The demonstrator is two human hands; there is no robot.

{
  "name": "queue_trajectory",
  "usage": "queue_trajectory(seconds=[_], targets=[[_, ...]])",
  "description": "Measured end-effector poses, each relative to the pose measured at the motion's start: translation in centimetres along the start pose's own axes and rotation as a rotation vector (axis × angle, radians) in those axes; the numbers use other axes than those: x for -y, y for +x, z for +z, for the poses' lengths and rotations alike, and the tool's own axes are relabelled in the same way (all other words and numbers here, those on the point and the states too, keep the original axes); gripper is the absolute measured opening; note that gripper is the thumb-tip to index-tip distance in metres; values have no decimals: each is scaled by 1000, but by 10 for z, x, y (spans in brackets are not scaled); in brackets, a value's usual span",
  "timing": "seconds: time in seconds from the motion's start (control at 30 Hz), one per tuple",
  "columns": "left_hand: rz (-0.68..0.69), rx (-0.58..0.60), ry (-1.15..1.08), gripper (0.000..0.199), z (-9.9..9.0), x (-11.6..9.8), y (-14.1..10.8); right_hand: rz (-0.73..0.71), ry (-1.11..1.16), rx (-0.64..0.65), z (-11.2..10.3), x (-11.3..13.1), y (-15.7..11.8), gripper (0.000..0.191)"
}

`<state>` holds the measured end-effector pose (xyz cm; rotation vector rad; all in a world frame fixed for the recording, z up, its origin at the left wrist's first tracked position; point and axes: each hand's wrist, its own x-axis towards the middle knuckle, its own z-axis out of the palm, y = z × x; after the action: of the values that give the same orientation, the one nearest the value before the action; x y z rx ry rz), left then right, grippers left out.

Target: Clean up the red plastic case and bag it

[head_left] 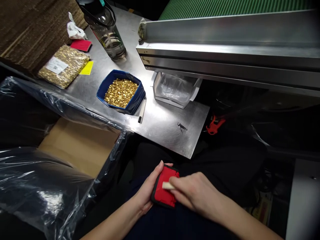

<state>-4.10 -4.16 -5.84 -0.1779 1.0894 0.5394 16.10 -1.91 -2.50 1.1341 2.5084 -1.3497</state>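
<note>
My left hand (149, 186) is wrapped round a flat rectangular red block with a black rim (163, 173), held over my lap. Small bumps line the block's right edge; I cannot make out what it is. In the fingers of my right hand (193, 190) is a short pale flat stick (168, 185), its end over the red face. Whether the stick touches that face I cannot tell. On the metal table ahead stands a blue bin (137, 106) holding many small gold metal pieces (121, 92). A white and black pen-like tool (142, 110) lies beside it.
At left is a cardboard box (75, 143) lined with clear plastic. Nail clippers (182, 126) lie near the metal table's (172, 140) corner. Behind are a clear bin (175, 88), a water bottle (107, 33), a bag of gold pieces (67, 61) and a green conveyor (225, 8).
</note>
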Motion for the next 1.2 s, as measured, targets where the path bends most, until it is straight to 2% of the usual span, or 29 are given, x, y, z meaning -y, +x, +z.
queue_trajectory(seconds=[0.07,0.23,0.37,0.5,0.63,0.77,0.9,1.03,1.2], targets=[[-9,-28,-3,55,0,0,-1,33,20,-12,-1,0,0,21],[29,22,9,55,2,2,-2,-28,65,9,-2,1,0,19],[-1,-20,-38,55,3,2,0,59,95,-29,-6,-2,-1,18],[29,-5,-18,54,5,-1,1,-18,87,-4,-8,-1,4,18],[13,-37,-2,54,6,0,0,34,49,-26,-7,-1,7,20],[28,-14,-27,53,6,1,-1,-8,33,-8,-4,1,6,23],[3,-47,-24,53,6,0,0,73,26,-32,-4,0,6,20],[26,-50,-33,54,6,-2,1,31,42,-5,-5,-3,8,20],[29,-82,-17,55,4,-2,3,89,11,-42,-2,-4,8,18]])
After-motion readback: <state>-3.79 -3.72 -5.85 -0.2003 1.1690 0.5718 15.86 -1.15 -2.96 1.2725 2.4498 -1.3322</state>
